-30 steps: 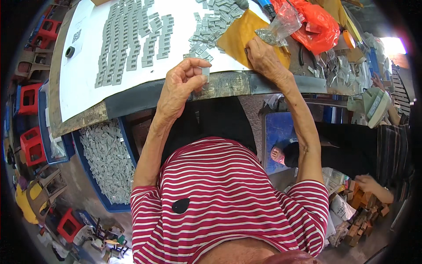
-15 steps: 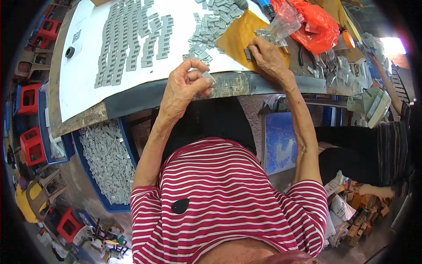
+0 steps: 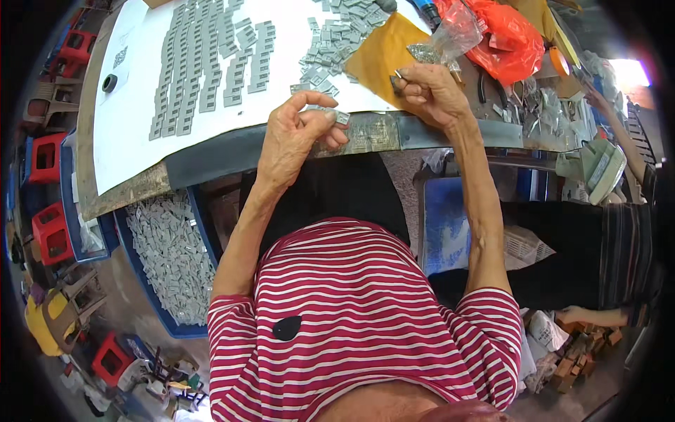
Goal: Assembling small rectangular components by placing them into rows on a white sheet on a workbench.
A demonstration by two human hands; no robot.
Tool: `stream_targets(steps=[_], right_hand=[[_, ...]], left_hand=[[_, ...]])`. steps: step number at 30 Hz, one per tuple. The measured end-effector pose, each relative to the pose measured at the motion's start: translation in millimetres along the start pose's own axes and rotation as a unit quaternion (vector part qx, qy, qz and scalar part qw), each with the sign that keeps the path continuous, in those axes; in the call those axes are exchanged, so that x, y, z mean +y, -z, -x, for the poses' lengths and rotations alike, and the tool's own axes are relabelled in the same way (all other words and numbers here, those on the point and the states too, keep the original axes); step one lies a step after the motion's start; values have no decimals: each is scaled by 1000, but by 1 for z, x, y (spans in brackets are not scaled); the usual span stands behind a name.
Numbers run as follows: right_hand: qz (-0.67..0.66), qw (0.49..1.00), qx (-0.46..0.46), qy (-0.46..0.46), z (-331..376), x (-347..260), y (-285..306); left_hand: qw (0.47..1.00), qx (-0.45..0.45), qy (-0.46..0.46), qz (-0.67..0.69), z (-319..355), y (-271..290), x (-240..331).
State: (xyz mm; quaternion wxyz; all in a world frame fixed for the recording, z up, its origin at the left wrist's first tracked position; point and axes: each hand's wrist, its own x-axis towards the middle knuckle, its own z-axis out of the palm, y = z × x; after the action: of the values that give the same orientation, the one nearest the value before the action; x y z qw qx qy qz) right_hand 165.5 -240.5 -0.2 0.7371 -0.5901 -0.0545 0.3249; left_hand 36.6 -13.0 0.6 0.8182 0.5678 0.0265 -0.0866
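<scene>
- Left hand (image 3: 287, 137): thumb and fingers closed on a flat gray piece (image 3: 342, 117), held just above the near edge of the table (image 3: 362, 132).
- Right hand (image 3: 437, 95): fingertips pinched together over the tan sheet (image 3: 369, 63), gripping a small item (image 3: 399, 73) with a pale tip; too small to tell its kind.
- Hands apart, left one lower in view, both wrists near the table's front edge.
- White paper (image 3: 126, 148) covers much of the table's left and middle.
- On the paper, rows of gray pieces (image 3: 188, 84) laid side by side, left of the hands; loose heap of gray pieces (image 3: 341, 43) beyond the left hand, beside the tan sheet.
- Dark ring (image 3: 110, 83) near the paper's left side.
- Clear bag (image 3: 453, 35) of small bits just beyond the right hand; red plastic bag (image 3: 512, 53) next to it.
- Blue bin (image 3: 203, 224) below the table, to the left, filled with many more gray pieces.
- Red stools (image 3: 48, 156) farther left.
- At right, another person in dark clothing (image 3: 562, 218), one hand near wooden blocks (image 3: 573, 366) on the floor.
</scene>
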Motion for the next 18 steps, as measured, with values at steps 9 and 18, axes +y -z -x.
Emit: stream_targets(steps=[9, 18], right_hand=[[-52, 997, -49, -24, 15, -3, -38], [55, 998, 21, 34, 31, 17, -86]], left_hand=[[999, 24, -29, 3, 1, 2, -4], [999, 29, -42, 3, 2, 4, -7]])
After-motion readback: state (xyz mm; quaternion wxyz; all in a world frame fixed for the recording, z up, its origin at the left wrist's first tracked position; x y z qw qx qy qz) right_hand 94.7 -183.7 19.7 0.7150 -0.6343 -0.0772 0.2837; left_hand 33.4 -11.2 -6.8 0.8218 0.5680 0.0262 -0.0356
